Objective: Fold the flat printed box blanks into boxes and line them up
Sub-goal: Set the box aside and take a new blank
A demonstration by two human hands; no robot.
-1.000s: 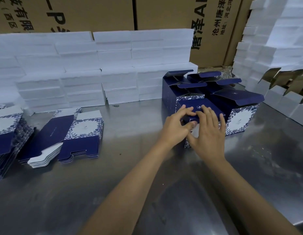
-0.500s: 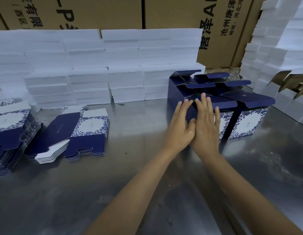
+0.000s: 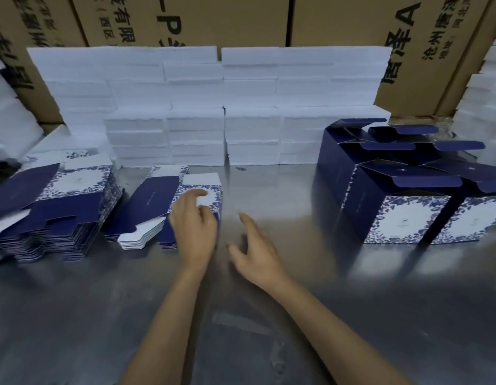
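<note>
Reaching over small blank stack [image 3: 155, 207], left hand [image 3: 195, 232], right hand [image 3: 255, 254] beside.

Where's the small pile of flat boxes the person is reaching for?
In the head view the small pile of flat blanks lies left of centre on the metal table, between the taller stack of blanks and the folded boxes, with the left hand over its right edge.

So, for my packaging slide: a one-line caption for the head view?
Left hand reaches onto the small stack of flat blanks; right hand hovers open; folded boxes stand at right.
</note>
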